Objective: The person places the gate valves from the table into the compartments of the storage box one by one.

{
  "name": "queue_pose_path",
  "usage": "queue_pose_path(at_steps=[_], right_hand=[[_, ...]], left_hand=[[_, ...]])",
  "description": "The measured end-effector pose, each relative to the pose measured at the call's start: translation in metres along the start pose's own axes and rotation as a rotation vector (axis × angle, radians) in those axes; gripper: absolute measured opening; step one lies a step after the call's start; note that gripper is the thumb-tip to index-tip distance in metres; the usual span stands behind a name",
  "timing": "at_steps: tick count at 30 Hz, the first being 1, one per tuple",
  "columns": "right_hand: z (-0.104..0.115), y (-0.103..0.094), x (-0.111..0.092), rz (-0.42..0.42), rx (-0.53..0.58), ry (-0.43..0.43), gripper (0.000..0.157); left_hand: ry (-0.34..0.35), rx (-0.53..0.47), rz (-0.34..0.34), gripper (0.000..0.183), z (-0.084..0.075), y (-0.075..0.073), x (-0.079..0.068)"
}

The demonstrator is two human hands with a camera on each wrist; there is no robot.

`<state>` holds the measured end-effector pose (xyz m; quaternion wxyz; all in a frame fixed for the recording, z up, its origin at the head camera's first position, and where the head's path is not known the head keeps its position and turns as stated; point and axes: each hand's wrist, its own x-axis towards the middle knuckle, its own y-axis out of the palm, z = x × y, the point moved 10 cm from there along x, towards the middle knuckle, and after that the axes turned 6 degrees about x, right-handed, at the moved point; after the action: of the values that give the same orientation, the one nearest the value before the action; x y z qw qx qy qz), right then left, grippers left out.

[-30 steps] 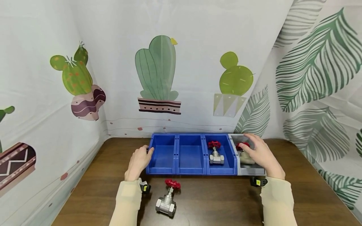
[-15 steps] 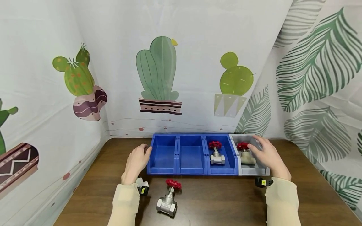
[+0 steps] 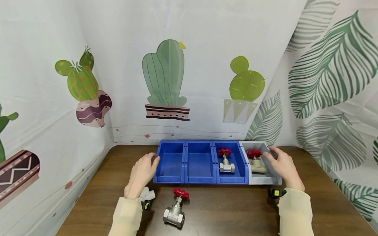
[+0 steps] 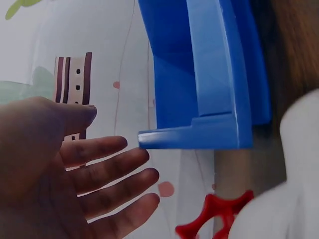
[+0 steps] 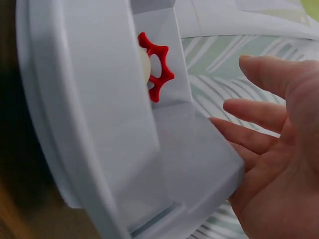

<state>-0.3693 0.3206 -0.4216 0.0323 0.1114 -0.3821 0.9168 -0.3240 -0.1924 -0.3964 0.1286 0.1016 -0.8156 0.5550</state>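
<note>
Bin row (image 3: 216, 180) lies on the table (image 3: 224, 209), long axis running left to right between the left hand (image 3: 141, 173) at its blue end (image 3: 169, 179) and the right hand (image 3: 285, 167) at its gray end (image 3: 264, 180), both loosely extended and gripping nothing, neither clearly nearer.

A brown table (image 3: 224, 209) spreads beneath everything, its far edge meeting a white curtain (image 3: 206, 26). Printed on the curtain are a spotted cactus (image 3: 81, 83) at left, a tall cactus (image 3: 169, 72) mid-scene and a round cactus (image 3: 247, 84) farther right. Striped leaves (image 3: 333, 68) fill the right side.
</note>
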Motion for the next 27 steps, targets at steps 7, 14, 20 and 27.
queue_pose_path(at_steps=[7,14,20,27], right_hand=[[-0.013,0.002,0.0,-0.001,-0.009,0.053,0.063],[-0.022,0.0,-0.001,-0.06,-0.016,0.05,0.056],[-0.027,0.002,-0.002,-0.062,-0.044,0.047,0.048],[-0.031,0.002,-0.002,-0.053,-0.05,0.047,0.042]], left_hand=[[0.061,-0.02,-0.011,0.032,-0.014,-0.009,-0.009],[0.116,-0.032,-0.002,0.026,-0.032,-0.007,-0.013],[0.171,-0.041,0.045,0.026,-0.049,0.004,-0.019],[0.317,-0.011,0.128,0.024,-0.074,0.022,-0.033]])
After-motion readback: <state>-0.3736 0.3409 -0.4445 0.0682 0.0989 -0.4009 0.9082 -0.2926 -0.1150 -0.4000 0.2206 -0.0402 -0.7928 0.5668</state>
